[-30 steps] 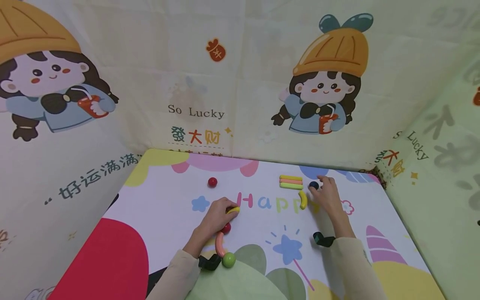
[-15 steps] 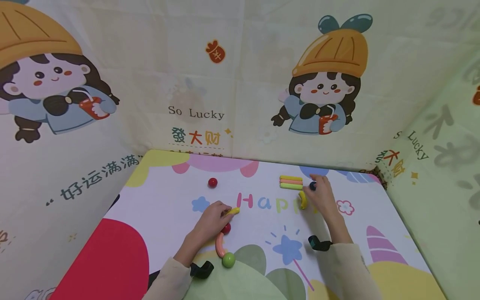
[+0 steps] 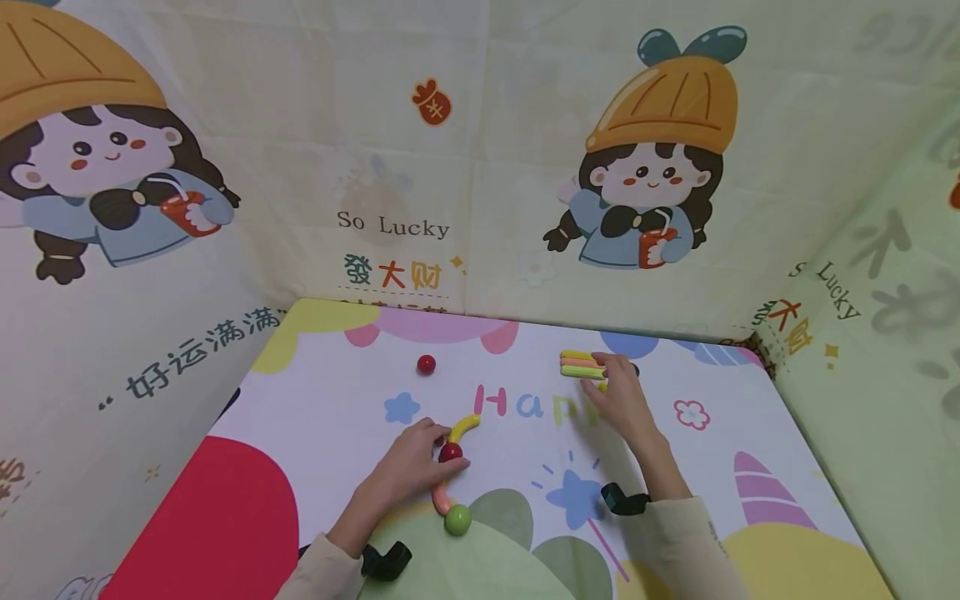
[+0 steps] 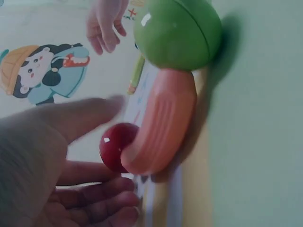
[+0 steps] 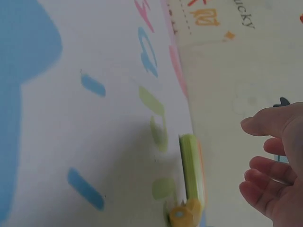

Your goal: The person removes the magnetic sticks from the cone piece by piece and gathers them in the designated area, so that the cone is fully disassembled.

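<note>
My left hand (image 3: 405, 462) straddles a red ball (image 3: 451, 452), thumb and forefinger on either side; the left wrist view shows a gap between thumb and ball (image 4: 113, 146). A yellow curved piece, banana-like (image 3: 467, 425), touches the ball's far side. Toward me lie a pink curved piece (image 4: 163, 120) and a green ball (image 4: 177, 35), end to end. Fingers spread and holding nothing, my right hand (image 3: 626, 404) hovers by three sticks: yellow (image 3: 576, 355), pink (image 3: 576, 363) and green (image 5: 190, 163). It mostly hides another yellow curved piece (image 5: 187, 215) and a dark blue ball (image 3: 637, 369).
Another red ball (image 3: 426, 364) sits alone toward the back left of the printed tabletop (image 3: 337, 400). Patterned cloth (image 3: 495, 167) rises behind the table and at both sides. A black camera (image 3: 624, 500) is on my right wrist.
My left hand has let go of the yellow curved piece and drawn back toward me to the red ball. My right hand has moved left from the dark blue ball to the sticks.
</note>
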Tool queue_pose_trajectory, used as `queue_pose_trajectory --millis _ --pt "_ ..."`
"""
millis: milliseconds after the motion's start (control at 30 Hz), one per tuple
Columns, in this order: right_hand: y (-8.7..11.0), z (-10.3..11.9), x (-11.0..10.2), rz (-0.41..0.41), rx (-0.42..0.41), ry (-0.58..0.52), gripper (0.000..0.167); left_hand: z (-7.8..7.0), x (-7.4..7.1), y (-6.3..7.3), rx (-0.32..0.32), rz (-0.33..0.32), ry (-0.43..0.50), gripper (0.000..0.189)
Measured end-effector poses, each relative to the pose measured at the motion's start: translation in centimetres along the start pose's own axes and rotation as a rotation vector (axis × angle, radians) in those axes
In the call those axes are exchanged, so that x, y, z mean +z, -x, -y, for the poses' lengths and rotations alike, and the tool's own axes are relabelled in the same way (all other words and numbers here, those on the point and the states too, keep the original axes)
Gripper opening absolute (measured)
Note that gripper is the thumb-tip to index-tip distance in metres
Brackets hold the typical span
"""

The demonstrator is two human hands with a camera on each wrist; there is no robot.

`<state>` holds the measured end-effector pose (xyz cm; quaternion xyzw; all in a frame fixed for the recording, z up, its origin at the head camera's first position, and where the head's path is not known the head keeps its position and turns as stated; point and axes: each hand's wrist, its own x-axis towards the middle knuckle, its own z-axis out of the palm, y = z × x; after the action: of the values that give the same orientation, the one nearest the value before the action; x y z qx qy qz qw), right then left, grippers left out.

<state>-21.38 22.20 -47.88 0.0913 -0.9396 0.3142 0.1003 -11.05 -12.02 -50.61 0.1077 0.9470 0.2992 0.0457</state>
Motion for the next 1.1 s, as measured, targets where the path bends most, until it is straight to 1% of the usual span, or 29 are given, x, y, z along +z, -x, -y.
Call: queue_pose_trajectory --millis 133,233,367,433,533,700,800,933,1033,1100 --pt "0.4 0.8 0.6 0.009 -0.008 -0.005 0.051 -0.3 0.1 0.2 -0.003 0.008 0.009 0.055" --pt "0.7 1.3 1.2 0.01 -0.035 -0.011 0.049 -0.4 0.3 0.2 0.001 0.005 0.031 0.051" --pt "1.2 2.0 2.1 0.015 -0.085 -0.033 0.049 -0.5 0.5 0.1 0.026 -0.004 0.04 0.049" --pt "1.5 2.4 2.5 0.032 -0.093 -0.037 0.049 -0.6 0.7 -0.1 0.043 -0.013 0.041 0.047" --pt "2.0 3.2 3.0 0.072 -0.083 -0.032 0.05 -0.6 0.9 -0.4 0.066 -0.029 0.053 0.044" --pt "2.6 4.6 3.8 0.165 -0.052 -0.01 0.053 -1.0 1.1 -0.8 0.091 -0.038 0.096 0.041" --pt "2.9 5.2 4.4 0.195 -0.086 0.004 0.053 -1.2 1.3 -1.0 0.097 -0.04 0.12 0.039" --pt "3.2 5.9 5.2 0.232 -0.124 0.01 0.054 -1.5 1.6 -1.3 0.083 -0.035 0.147 0.04" --pt "3.5 6.4 5.6 0.286 -0.127 0.011 0.057 -1.6 1.8 -1.5 0.075 -0.032 0.163 0.042" --pt "3.6 6.6 6.0 0.317 -0.151 0.019 0.058 -1.6 2.0 -1.6 0.083 -0.037 0.175 0.042"
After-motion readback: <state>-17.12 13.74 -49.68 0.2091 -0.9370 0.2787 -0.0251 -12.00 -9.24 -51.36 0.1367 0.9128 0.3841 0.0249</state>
